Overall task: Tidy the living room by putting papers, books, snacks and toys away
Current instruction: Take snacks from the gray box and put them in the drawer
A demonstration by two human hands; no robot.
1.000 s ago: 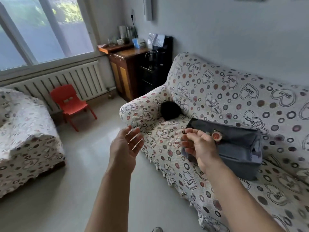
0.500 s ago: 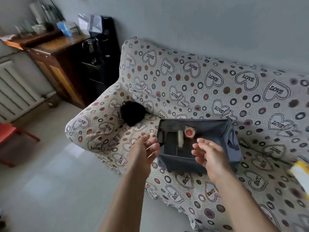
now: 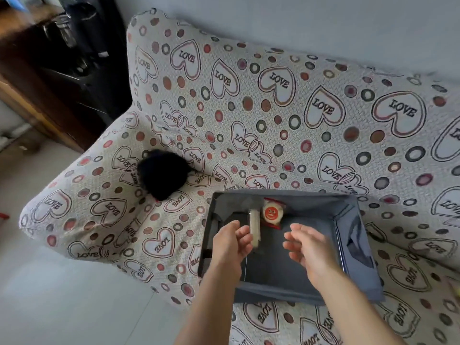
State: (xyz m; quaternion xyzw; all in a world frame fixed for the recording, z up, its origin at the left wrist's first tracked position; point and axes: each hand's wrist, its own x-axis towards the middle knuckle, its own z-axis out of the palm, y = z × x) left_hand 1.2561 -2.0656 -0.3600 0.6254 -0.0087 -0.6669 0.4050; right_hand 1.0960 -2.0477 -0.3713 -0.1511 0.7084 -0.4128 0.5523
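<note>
A gray box (image 3: 348,247) sits on the sofa (image 3: 249,108), close to the seat's front edge. Both hands hang over it, loose and holding nothing: the left hand (image 3: 230,241) by its left wall, the right hand (image 3: 308,247) over the bare middle. A snack (image 3: 273,212) lies at the back wall.

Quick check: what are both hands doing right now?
Left hand: open, holding nothing, over the grey box.
Right hand: open, holding nothing, over the same box.

a grey fabric bin (image 3: 353,235) on the sofa holds a round red-labelled snack (image 3: 273,212) and a pale stick-shaped packet (image 3: 255,227).
</note>
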